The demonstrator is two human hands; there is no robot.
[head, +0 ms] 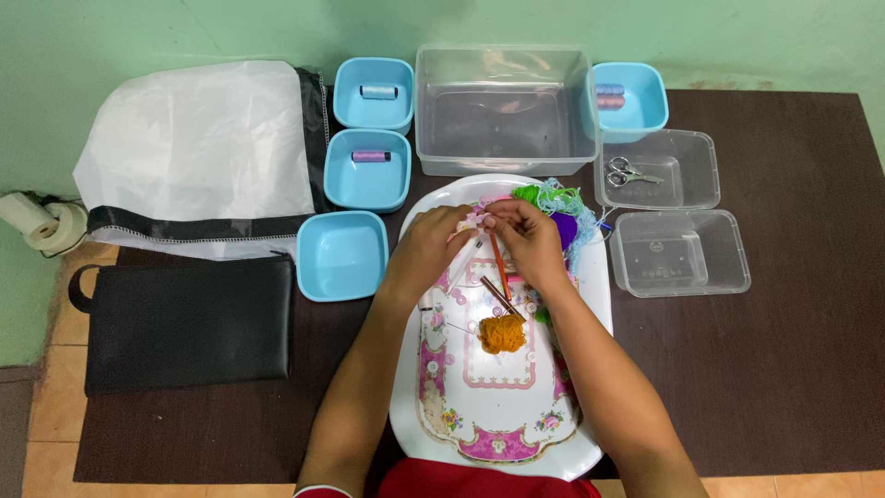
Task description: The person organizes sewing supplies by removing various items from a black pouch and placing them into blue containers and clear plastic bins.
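Both hands met over the far end of the oval white tray with pink floral print (433, 406). The left hand (426, 249) and the right hand (530, 242) had fingertips pinched narrow on a small pale-pink bit of thread (477, 219) between them — exactly what it was, I could not tell. Just beyond the right fingers lay a tangle of green, teal and purple yarn (558, 207); nearer than the fingers sat an orange yarn ball (501, 334) — beside thin brown sticks (501, 267).

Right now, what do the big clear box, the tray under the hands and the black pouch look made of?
Clear box: transparent plastic, glossy; the table shows through it. Tray: probably melamine or plastic, smooth white with printed pink floral pattern. Black pouch: leather or imitation, matte with faint sheen.
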